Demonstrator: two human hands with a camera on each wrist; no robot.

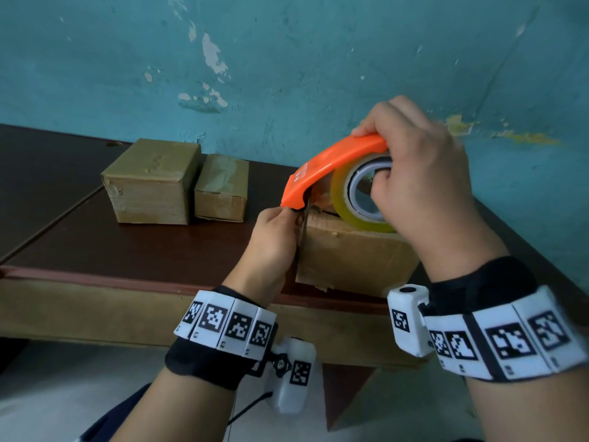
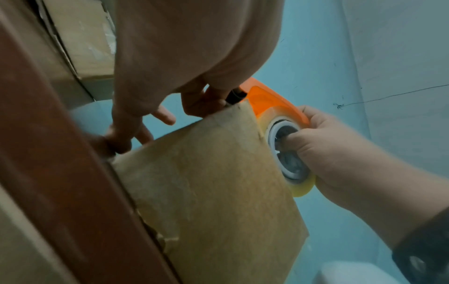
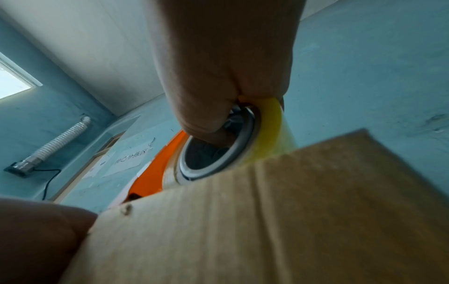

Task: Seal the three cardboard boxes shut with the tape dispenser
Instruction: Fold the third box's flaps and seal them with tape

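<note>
A cardboard box stands near the table's front edge. On its top sits an orange tape dispenser with a yellowish tape roll. My right hand grips the dispenser, fingers over the orange guard and thumb inside the roll's core. My left hand lies against the box's left side and pinches at the dispenser's black nose, by the box's upper left edge. The tape between those fingers is too hard to make out. Two more boxes, one larger and one smaller, stand together at the back left.
The dark brown table runs along a teal wall just behind the boxes. The near box reaches the table's front edge. Bare tabletop lies between the back boxes and that edge.
</note>
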